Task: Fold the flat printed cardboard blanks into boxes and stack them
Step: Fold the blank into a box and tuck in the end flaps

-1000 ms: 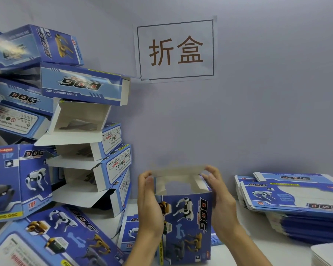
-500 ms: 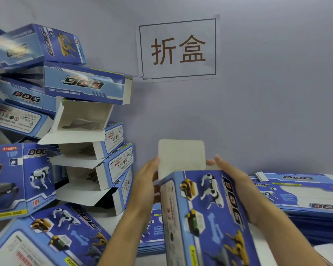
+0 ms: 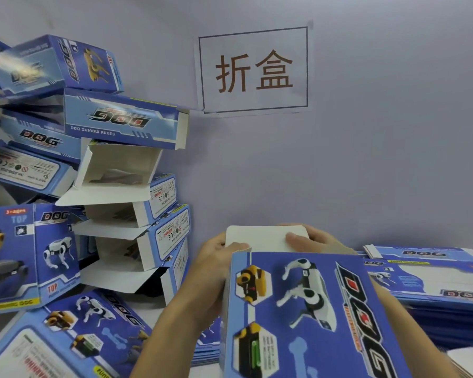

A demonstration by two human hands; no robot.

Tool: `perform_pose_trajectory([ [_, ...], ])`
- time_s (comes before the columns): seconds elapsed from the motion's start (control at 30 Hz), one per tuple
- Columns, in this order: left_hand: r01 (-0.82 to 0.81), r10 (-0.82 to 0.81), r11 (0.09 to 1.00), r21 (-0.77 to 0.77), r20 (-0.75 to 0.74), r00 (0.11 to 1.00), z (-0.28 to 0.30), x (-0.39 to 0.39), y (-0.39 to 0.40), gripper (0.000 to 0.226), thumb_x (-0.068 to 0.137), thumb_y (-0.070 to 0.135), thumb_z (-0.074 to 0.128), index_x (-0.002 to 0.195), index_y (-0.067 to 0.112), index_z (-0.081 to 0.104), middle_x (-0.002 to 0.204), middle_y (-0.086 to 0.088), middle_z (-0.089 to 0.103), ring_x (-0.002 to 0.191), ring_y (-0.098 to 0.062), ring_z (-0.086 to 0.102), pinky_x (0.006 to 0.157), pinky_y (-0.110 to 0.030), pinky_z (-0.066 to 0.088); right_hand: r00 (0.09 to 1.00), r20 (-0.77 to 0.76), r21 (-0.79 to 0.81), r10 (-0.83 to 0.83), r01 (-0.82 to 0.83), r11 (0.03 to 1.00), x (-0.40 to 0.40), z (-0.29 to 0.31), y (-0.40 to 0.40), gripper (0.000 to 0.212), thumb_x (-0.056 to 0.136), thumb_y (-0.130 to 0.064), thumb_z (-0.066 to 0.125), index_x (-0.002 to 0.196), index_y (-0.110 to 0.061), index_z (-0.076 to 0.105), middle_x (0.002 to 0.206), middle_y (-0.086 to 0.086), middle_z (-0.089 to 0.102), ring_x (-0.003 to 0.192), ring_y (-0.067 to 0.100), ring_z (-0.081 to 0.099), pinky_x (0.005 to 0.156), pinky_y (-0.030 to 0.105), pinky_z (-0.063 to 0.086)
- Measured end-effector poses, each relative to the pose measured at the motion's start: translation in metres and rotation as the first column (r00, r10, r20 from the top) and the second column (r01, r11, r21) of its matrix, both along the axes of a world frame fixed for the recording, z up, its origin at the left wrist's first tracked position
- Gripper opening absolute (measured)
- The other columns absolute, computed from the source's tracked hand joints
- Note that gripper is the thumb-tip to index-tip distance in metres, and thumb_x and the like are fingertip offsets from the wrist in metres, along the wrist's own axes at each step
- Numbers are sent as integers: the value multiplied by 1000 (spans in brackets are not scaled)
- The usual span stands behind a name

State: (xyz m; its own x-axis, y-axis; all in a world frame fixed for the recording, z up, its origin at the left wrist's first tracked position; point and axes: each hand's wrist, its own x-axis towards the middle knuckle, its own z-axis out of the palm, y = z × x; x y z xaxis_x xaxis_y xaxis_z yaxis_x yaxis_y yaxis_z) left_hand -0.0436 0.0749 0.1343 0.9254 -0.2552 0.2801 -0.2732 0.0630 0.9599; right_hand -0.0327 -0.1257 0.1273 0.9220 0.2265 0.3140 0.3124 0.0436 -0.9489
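I hold a blue printed box [image 3: 298,309] with robot-dog pictures close to the camera, its far end tilted away from me. My left hand [image 3: 213,257] grips the box's left side, thumb on the white end flap [image 3: 262,238]. My right hand [image 3: 311,238] curls over the flap's right corner from behind, fingers pressing it down. The flap leans over the box's open end. A pile of folded boxes [image 3: 126,124] leans at the left. Flat blanks [image 3: 432,282] lie stacked at the right.
A purple wall stands right behind the work area, carrying a paper sign [image 3: 254,69] with two characters. More folded boxes [image 3: 30,257] and a lying box [image 3: 74,336] crowd the front left. The white tabletop [image 3: 148,309] shows between them.
The box has come up from standing on the table and tipped toward me. Its white end flap, upright half a second ago, is now bent lower under both hands.
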Motion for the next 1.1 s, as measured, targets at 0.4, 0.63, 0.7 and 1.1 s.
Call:
perform_pose_trajectory([
  [0.4,-145,148,984,-108,18,989,-10,0,-4,12,93,9,64,103,15,69,84,-10,74,69,-19,71,49,-27,55,995,97,-48,-34,39,998,2,-8,7,18,91,-22,60,108,-23,66,79,-6,76,69,10,73,53,16,53],
  [0.63,-187,193,979,-79,74,978,-11,0,-3,9,90,2,66,84,8,70,70,-5,70,56,-12,67,44,-23,50,989,148,-25,-15,19,1000,6,-11,5,13,91,-6,61,99,-9,71,69,11,72,54,17,67,47,21,50],
  [0.7,-195,199,978,-72,64,978,-12,1,-3,13,90,4,67,81,12,71,70,-5,71,57,-12,67,44,-23,50,990,137,-48,-41,47,998,8,-11,4,15,92,-2,60,98,-9,72,70,11,72,55,17,66,48,21,49],
  [1.1,46,-52,997,-57,-107,993,-8,5,11,60,69,68,74,115,32,64,110,-4,73,92,-25,67,85,-45,49,817,-57,334,-573,557,761,7,-6,-39,7,98,-20,60,97,-27,64,80,0,64,48,12,62,37,16,43],
])
